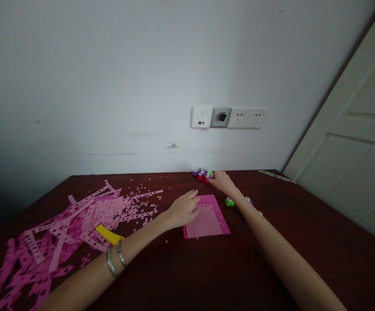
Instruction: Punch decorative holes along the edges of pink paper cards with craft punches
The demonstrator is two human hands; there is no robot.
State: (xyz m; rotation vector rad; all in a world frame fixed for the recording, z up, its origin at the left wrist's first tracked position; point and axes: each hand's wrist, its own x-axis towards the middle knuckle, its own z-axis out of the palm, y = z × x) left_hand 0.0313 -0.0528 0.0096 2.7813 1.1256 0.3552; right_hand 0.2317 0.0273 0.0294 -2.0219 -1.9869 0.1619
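My left hand [184, 209] lies open, fingers stretched, over the left edge of a pink sheet. A lighter pink sheet [205, 221] with a row of punched shapes along its top rests on a darker pink sheet [221, 214], punched down its right side. At the back of the table, my right hand [221, 181] has its fingers curled at a cluster of small paper punches [201, 173] with eye-like tops, in purple, red and green. Its thumb meets a red punch [207, 179]; the other fingertips are partly hidden. A green punch [229, 201] sits beside my right forearm.
A heap of punched pink paper strips [67, 224] covers the left side, with small pink cut-outs [142, 207] scattered around it. A yellow tool [109, 234] lies by my left wrist. A purple punch [248, 200] is partly behind my right forearm. A patterned strip [276, 176] lies back right.
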